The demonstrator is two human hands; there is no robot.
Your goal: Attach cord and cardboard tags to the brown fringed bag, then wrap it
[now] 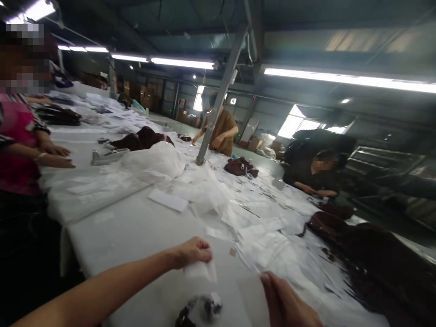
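My left hand (195, 250) is closed on a thin white sheet (200, 271), pinched at its upper edge above the near part of the table. To the right, my right hand (288, 302) grips the edge of a pale translucent sheet (251, 295). I cannot tell whether both hands hold the same piece, nor whether it is plastic or paper. Between and below my hands lies a small dark and white bundle (204, 308), blurred at the bottom of the view. A small beige tag (233, 252) rests on the table between the hands.
Crumpled translucent bags (153, 161) and loose sheets cover the white table (112, 227). A flat white strip (168, 200) lies ahead. Dark brown garments (374, 254) are piled at right. A metal post (221, 95) rises from the table. Co-workers stand left, ahead and right.
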